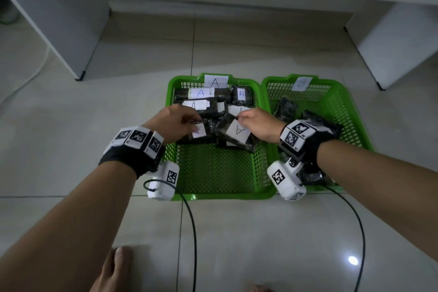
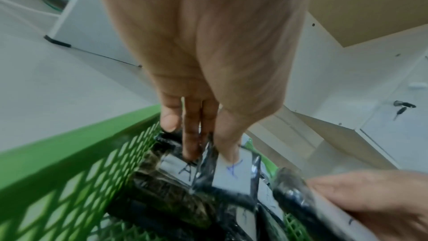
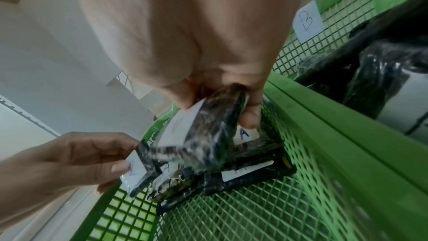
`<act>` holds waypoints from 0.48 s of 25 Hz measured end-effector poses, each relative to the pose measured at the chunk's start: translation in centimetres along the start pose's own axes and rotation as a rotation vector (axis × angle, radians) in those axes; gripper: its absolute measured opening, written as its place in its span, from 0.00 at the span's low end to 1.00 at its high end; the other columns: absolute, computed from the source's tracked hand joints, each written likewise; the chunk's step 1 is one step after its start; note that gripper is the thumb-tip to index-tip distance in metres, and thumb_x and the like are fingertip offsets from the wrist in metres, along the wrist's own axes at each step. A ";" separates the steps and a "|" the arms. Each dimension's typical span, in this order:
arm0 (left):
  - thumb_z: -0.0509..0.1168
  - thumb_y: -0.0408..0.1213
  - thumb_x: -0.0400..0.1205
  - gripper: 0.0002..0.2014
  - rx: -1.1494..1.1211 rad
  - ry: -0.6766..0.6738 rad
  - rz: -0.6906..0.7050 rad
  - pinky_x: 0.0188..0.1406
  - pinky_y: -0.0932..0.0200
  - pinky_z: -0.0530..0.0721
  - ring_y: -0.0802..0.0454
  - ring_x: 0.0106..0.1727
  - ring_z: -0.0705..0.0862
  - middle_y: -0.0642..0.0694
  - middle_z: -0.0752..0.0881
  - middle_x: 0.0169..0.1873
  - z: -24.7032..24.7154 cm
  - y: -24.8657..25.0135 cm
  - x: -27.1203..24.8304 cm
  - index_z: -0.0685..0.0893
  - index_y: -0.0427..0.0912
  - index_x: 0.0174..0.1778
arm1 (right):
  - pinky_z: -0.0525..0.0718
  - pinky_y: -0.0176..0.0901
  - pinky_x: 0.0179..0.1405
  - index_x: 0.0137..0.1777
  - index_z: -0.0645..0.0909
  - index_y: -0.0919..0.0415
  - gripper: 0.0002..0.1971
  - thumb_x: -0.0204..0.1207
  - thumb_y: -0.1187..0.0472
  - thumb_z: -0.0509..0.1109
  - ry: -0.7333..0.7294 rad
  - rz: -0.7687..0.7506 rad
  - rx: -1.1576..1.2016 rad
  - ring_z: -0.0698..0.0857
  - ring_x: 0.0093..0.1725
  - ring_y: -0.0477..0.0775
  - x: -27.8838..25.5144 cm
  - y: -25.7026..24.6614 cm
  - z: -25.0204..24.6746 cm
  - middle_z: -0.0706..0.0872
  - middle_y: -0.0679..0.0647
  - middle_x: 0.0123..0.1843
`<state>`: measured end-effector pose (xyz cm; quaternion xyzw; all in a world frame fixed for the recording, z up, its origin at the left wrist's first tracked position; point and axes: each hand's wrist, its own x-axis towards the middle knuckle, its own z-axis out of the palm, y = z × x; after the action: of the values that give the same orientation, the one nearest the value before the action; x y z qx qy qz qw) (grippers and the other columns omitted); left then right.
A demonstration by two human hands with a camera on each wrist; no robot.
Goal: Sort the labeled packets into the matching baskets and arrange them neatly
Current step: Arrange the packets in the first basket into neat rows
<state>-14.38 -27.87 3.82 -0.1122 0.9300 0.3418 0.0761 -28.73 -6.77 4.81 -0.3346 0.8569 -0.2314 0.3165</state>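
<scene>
While head view hides it, right hand (image 3: 231, 87) pinches packet (image 3: 208, 131).

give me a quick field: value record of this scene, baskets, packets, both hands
basket A: green, holds black packets labeled A, bunched at its far half
basket B: green, right of A, holds dark packets, labels not readable
left hand: pinches a packet in basket A
right hand: grips a packet in basket A
floor: light tiles
stage: arranging A packets
</scene>
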 end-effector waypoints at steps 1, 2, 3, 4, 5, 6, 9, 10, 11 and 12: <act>0.69 0.40 0.83 0.06 -0.026 0.062 -0.001 0.42 0.69 0.80 0.61 0.44 0.84 0.56 0.86 0.43 0.0 -0.4 -0.2 0.85 0.54 0.55 | 0.72 0.46 0.40 0.41 0.81 0.62 0.16 0.89 0.59 0.58 0.056 0.019 0.090 0.76 0.37 0.54 0.1 -0.1 -0.2 0.79 0.57 0.37; 0.70 0.40 0.83 0.07 -0.067 0.106 -0.010 0.42 0.69 0.81 0.61 0.44 0.85 0.55 0.86 0.43 0.1 -0.8 -0.2 0.86 0.53 0.55 | 0.74 0.46 0.41 0.39 0.78 0.57 0.15 0.88 0.58 0.59 0.108 0.042 0.185 0.77 0.37 0.53 0.4 0.0 -0.6 0.79 0.55 0.38; 0.70 0.40 0.82 0.07 -0.115 0.146 -0.022 0.42 0.68 0.82 0.60 0.44 0.86 0.54 0.87 0.44 0.2 -1.2 -0.3 0.86 0.51 0.56 | 0.76 0.44 0.41 0.39 0.77 0.52 0.14 0.88 0.57 0.59 0.158 0.065 0.271 0.77 0.37 0.48 0.5 -0.2 -1.2 0.79 0.50 0.38; 0.71 0.40 0.82 0.08 -0.168 0.188 -0.033 0.42 0.67 0.83 0.59 0.43 0.87 0.53 0.88 0.44 0.4 -1.6 -0.4 0.87 0.49 0.56 | 0.77 0.40 0.42 0.40 0.77 0.50 0.12 0.88 0.57 0.60 0.209 0.085 0.370 0.78 0.38 0.45 0.6 -0.3 -1.7 0.80 0.47 0.40; 0.71 0.39 0.82 0.08 -0.225 0.232 -0.044 0.42 0.66 0.83 0.59 0.43 0.87 0.52 0.89 0.43 0.4 -1.9 -0.4 0.88 0.47 0.56 | 0.79 0.40 0.45 0.42 0.78 0.50 0.10 0.87 0.58 0.62 0.265 0.098 0.489 0.80 0.40 0.46 0.8 -0.3 -2.5 0.82 0.47 0.42; 0.71 0.39 0.82 0.08 -0.283 0.260 -0.061 0.41 0.66 0.82 0.60 0.41 0.86 0.52 0.89 0.43 0.6 -2.0 -0.5 0.88 0.46 0.56 | 0.82 0.44 0.46 0.44 0.80 0.52 0.07 0.85 0.58 0.65 0.320 0.123 0.620 0.83 0.41 0.50 1.0 -0.3 -3.0 0.85 0.50 0.43; 0.71 0.38 0.82 0.09 -0.320 0.299 -0.078 0.40 0.65 0.83 0.61 0.40 0.85 0.52 0.88 0.42 0.7 -2.0 -0.4 0.88 0.44 0.57 | 0.84 0.43 0.27 0.47 0.84 0.66 0.04 0.74 0.66 0.73 0.493 0.193 0.898 0.87 0.32 0.55 1.1 -0.5 -4.3 0.91 0.61 0.41; 0.71 0.38 0.82 0.09 -0.311 0.306 -0.075 0.40 0.66 0.82 0.61 0.40 0.85 0.53 0.88 0.41 0.7 -1.9 -0.4 0.88 0.43 0.57 | 0.84 0.43 0.24 0.50 0.82 0.67 0.09 0.71 0.71 0.74 0.521 0.200 0.935 0.88 0.30 0.55 1.0 -0.5 -4.5 0.91 0.64 0.45; 0.71 0.38 0.82 0.08 -0.304 0.312 -0.074 0.40 0.66 0.82 0.62 0.40 0.85 0.54 0.87 0.40 0.9 -1.9 -0.5 0.88 0.44 0.57 | 0.87 0.46 0.25 0.56 0.80 0.65 0.16 0.69 0.75 0.74 0.509 0.195 0.969 0.90 0.33 0.56 0.8 -0.6 -4.6 0.89 0.67 0.52; 0.70 0.38 0.83 0.07 -0.301 0.316 -0.073 0.39 0.68 0.81 0.63 0.39 0.84 0.55 0.87 0.40 1.0 -1.8 -0.5 0.88 0.44 0.56 | 0.90 0.51 0.30 0.62 0.79 0.61 0.24 0.68 0.78 0.74 0.464 0.187 0.995 0.92 0.39 0.60 0.7 -0.5 -4.6 0.85 0.67 0.58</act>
<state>-13.35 -28.46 2.11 -0.2083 0.8642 0.4517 -0.0760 -32.12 -6.72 8.03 -0.0079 0.7177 -0.6465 0.2587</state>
